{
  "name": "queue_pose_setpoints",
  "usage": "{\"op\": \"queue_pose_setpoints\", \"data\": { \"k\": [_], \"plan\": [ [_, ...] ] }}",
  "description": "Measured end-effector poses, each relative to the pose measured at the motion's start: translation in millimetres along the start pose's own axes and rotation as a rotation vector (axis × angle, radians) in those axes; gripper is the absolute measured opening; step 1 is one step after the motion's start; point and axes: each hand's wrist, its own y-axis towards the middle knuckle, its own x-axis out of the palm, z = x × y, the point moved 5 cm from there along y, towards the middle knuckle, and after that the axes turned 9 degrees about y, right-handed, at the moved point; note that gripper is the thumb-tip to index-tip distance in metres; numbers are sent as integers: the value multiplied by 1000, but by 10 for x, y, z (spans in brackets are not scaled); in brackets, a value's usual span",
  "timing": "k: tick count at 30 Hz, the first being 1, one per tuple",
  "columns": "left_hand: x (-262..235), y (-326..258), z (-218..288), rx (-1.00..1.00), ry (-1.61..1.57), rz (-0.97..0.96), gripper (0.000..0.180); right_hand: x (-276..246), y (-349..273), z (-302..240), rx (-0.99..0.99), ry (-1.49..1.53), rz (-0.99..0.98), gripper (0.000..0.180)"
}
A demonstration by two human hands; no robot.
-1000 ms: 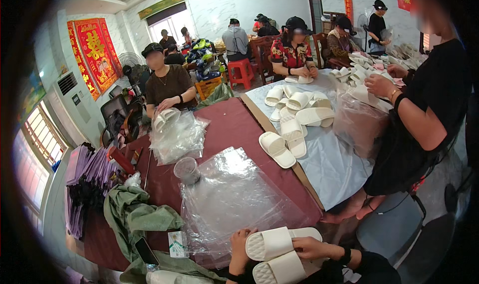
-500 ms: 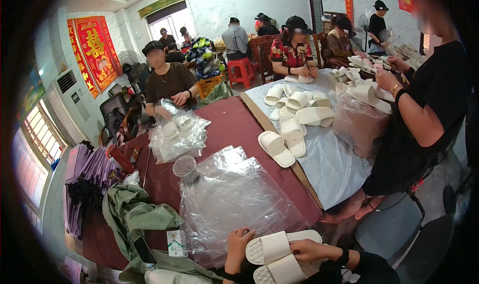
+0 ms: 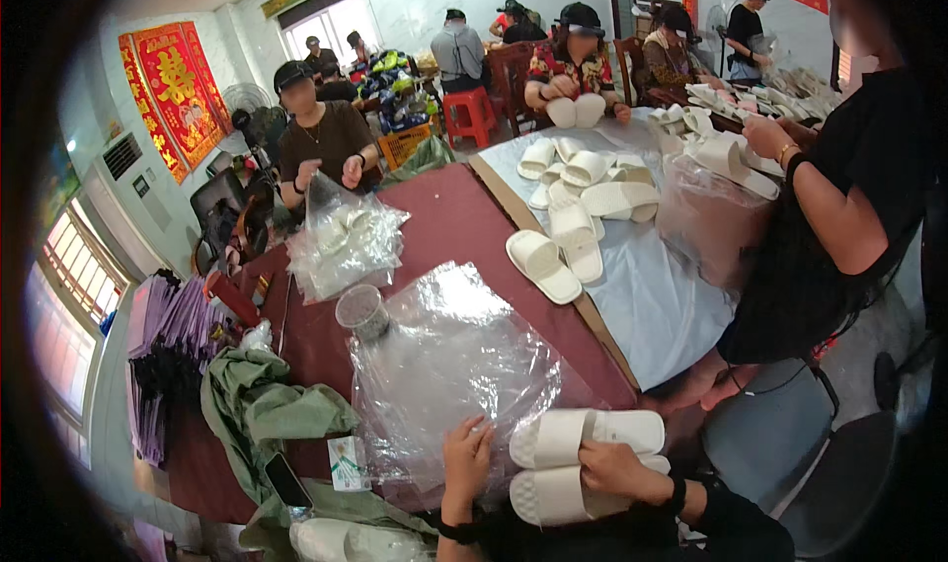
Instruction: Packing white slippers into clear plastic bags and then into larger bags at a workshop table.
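Note:
My right hand (image 3: 619, 471) holds a pair of white slippers (image 3: 555, 440) side by side at the lower right, gripping them at the foot openings with their toes pointing left. Just left of the pair, my left hand (image 3: 466, 459) is at the near edge of a stack of clear plastic bags (image 3: 434, 364). Its fingertips appear pinched on a bag's edge, though the clear film makes the contact hard to see. A clear round tub (image 3: 362, 313) with dark contents stands on the far left part of the stack.
More white slippers (image 3: 588, 201) lie on pale sheeting. Beside my left arm are green cloth (image 3: 262, 399), a phone (image 3: 287, 481) and a small card box (image 3: 348, 463). A person (image 3: 331, 137) across the table handles bagged slippers; another person (image 3: 839, 197) stands at right.
My right hand has moved the slippers slightly up and right. My left hand has risen a little at the bags' edge. Across the table, a person has lifted a plastic bag upright; another raises slippers.

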Motion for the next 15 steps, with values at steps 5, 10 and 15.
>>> {"op": "queue_pose_setpoints", "data": {
  "k": [5,10,15],
  "plan": [
    [-149,35,307,100,107,4,16,-131,93,-106,-87,-121,322,15],
    [-147,1,522,125,83,-4,15,1,115,-204,-230,-87,259,15],
    [-66,-66,688,192,90,-23,25,3,158,-213,-268,-51,288,16]
  ]
}}
